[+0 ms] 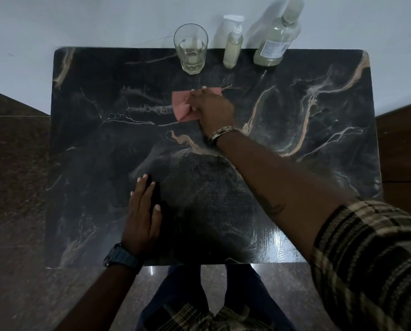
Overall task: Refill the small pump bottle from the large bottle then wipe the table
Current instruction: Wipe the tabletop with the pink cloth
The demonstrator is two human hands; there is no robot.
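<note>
A pink cloth (181,106) lies on the black marble table (295,120), just beyond its middle. My right hand (211,111) presses down on the cloth, with its fingers spread over it and bent at the tips. My left hand (142,216) rests flat on the table near the front edge, fingers straight. At the far edge stand the small pump bottle (233,48), holding pale liquid, and to its right the large bottle (274,41), capped and partly filled.
A drinking glass (191,50) with a little liquid stands at the far edge, left of the pump bottle. A white wall rises behind the table. Dark stone floor surrounds it, and my legs are at the front edge.
</note>
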